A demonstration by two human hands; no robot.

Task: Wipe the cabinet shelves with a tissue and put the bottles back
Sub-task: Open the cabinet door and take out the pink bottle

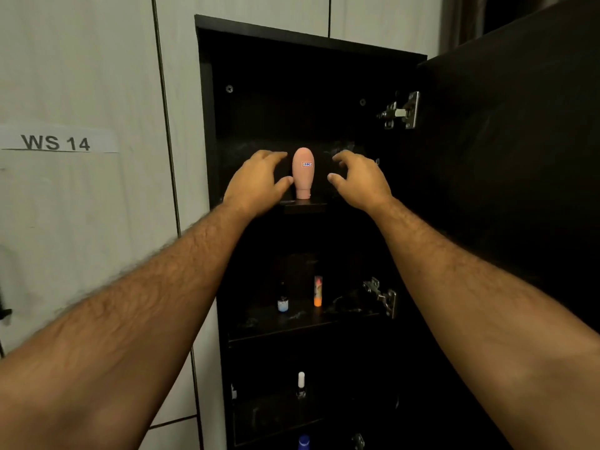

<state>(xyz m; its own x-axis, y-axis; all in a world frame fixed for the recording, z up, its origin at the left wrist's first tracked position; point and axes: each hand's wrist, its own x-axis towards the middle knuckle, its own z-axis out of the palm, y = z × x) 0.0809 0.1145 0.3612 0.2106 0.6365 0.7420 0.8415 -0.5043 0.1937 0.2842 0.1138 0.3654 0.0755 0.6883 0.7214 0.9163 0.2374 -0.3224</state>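
A pink tube-shaped bottle [303,173] stands cap-down on the top shelf [305,206] of a tall black cabinet [207,125]. My left hand [259,181] is just left of it, thumb close to the bottle's lower side, fingers loosely spread. My right hand [358,178] hovers a little to the right, fingers relaxed and curved, holding nothing. On the second shelf stand a small dark dropper bottle [282,300] and an orange tube [318,291]. Lower down are a nail-polish bottle with a white cap [301,384] and a blue cap [304,442]. No tissue is in view.
The cabinet door [519,157] stands open on the right, with metal hinges [402,111] on its inner edge. A white tiled wall [97,76] on the left carries a paper label reading WS 14 [56,142].
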